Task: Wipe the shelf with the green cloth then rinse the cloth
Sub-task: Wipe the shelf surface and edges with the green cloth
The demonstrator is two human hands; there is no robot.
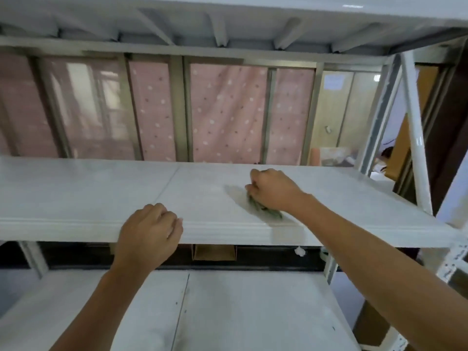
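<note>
A white metal shelf (88, 193) runs across the middle of the head view. On its right half my right hand (272, 190) is shut on the green cloth (264, 210) and presses it flat against the board; only a crumpled green edge shows under my palm. My left hand (149, 235) curls over the shelf's front edge, left of centre, fingers bent on the board and holding it.
A lower white shelf (228, 312) lies below my arms, and another shelf's underside (228, 26) hangs overhead. White upright posts (415, 138) stand at the right end. Behind the rack are windows with a pink dotted curtain (228, 110). A cardboard box (214, 252) shows under the board.
</note>
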